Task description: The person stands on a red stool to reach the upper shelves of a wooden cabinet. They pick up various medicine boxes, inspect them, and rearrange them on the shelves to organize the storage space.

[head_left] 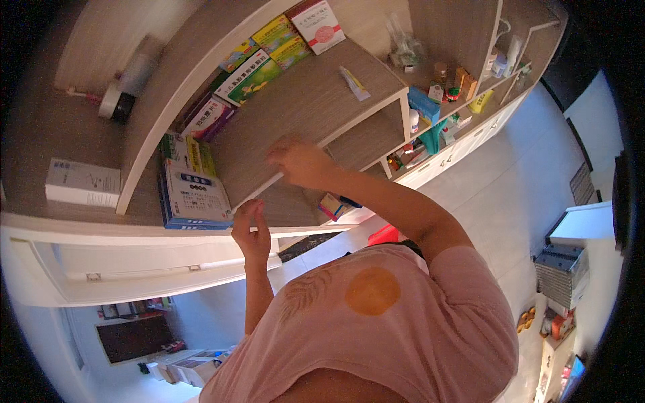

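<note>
My left hand is raised at the front edge of the cabinet, beside a stack of white and blue medicine boxes. Its fingers are loosely bent and apart, with nothing seen between them. Over the shelf hangs my right hand, smeared by motion, so its fingers are not clear. A row of boxes stands along the shelf's back: a purple and white box, a green and white box, several yellow-green boxes and a white box with a red mark. A small tube lies on the shelf.
A white carton and a dark-capped clear container occupy the left compartment. Bottles and small boxes crowd the right shelves, near a crumpled clear bag. Lower down sits a small colourful box. Upright dividers separate the compartments.
</note>
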Demonstrator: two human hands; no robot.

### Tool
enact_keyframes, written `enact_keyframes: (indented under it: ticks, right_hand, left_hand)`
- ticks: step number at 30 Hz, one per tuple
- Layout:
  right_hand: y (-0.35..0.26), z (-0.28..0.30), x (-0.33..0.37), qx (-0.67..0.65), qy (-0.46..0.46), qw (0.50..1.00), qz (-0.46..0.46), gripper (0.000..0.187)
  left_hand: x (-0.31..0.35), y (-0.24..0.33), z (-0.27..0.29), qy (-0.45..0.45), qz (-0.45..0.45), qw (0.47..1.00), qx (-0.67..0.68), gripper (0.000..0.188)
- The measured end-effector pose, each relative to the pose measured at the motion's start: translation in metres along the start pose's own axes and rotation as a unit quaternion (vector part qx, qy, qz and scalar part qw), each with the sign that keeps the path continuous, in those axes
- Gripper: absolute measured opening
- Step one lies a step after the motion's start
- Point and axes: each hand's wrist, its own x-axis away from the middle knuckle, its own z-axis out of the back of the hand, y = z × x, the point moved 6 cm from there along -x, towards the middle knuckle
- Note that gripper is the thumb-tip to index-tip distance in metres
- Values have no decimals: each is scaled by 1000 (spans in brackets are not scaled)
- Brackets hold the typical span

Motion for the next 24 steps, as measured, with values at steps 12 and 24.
enact_keyframes:
  ticks: [12,24]
  right_hand:
    - [14,15,23,124,100,987,32,22]
    - [20,11,32,149,102,982,60,23]
  left_hand:
    - [-18,-22,-28,-35,-94,992,-77,44]
    - [-22,-33,-54,-66,-67,969,-230,58]
